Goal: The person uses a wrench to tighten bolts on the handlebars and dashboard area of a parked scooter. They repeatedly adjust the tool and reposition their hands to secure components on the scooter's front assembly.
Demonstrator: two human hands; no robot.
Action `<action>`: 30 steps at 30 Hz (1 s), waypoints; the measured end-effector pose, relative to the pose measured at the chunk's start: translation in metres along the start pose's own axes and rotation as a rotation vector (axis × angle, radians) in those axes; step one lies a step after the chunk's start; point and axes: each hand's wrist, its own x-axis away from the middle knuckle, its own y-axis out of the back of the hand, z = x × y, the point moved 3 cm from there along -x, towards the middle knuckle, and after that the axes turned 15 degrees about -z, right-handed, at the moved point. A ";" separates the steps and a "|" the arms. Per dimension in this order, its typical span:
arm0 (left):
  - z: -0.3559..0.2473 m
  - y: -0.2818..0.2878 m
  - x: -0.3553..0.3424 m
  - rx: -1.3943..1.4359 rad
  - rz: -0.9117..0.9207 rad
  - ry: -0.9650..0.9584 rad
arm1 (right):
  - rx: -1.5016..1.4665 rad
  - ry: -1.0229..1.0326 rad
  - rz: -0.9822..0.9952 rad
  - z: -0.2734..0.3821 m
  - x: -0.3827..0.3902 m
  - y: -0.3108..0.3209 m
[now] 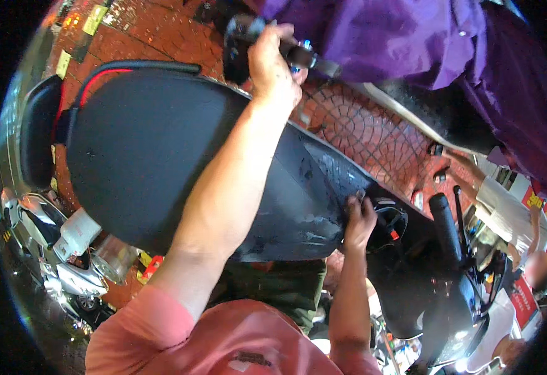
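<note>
A long black scooter seat [142, 150] lies across the middle, with wet patches toward its narrow right end. My left arm reaches over it, and my left hand [274, 65] is closed around a dark, bar-like thing with blue parts [308, 59] beyond the seat's far side. Blur keeps me from telling its exact kind. At the narrow end, my right hand [359, 220] has its fingers bent and pressed together against the seat's edge. Whatever small thing those fingers may pinch is hidden. Just right of them is a dark recess with a small red piece [394, 235].
A purple cover [405, 40] drapes over something at the far right. The scooter's black handlebar grip [445, 219] rises on the right. A backrest [39, 134] stands at the left end. Parked scooters [67, 250] line the left, wet red paving [348, 119] lies beyond, and people [511, 215] are at right.
</note>
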 end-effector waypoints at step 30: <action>0.021 0.066 -0.107 -0.719 -0.156 -0.326 | 1.308 0.986 0.711 -0.230 -0.284 -0.513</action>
